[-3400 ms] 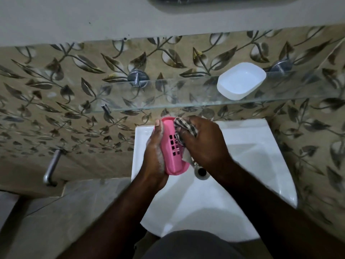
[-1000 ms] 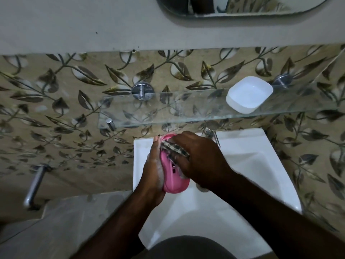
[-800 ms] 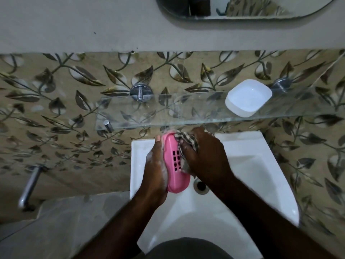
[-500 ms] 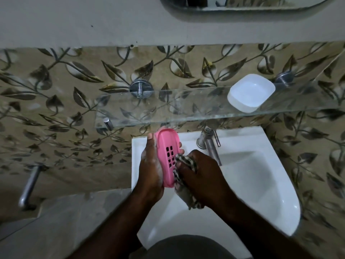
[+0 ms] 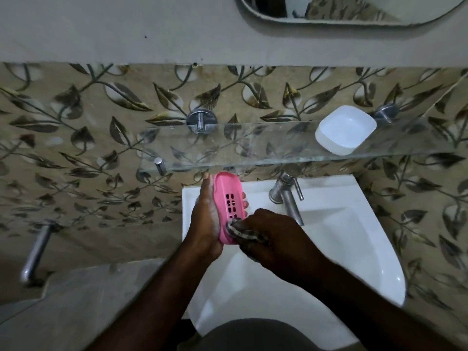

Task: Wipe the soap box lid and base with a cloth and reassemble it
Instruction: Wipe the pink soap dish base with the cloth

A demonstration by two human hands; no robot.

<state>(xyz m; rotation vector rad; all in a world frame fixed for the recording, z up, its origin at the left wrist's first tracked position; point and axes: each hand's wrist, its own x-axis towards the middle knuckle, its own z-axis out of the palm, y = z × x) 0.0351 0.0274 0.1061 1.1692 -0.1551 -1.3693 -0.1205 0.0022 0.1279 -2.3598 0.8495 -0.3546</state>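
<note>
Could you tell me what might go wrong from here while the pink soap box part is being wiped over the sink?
The left hand looks soapy, so the pink part could slip into the sink as the right hand presses the cloth on its lower end. The white part sits near the front edge of the glass shelf just above; a raised hand might knock it off.

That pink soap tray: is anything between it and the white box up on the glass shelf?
Nothing visible blocks it. The pink tray is held by the left hand just below the glass shelf; the white box sits open on it, up to the right.
</note>
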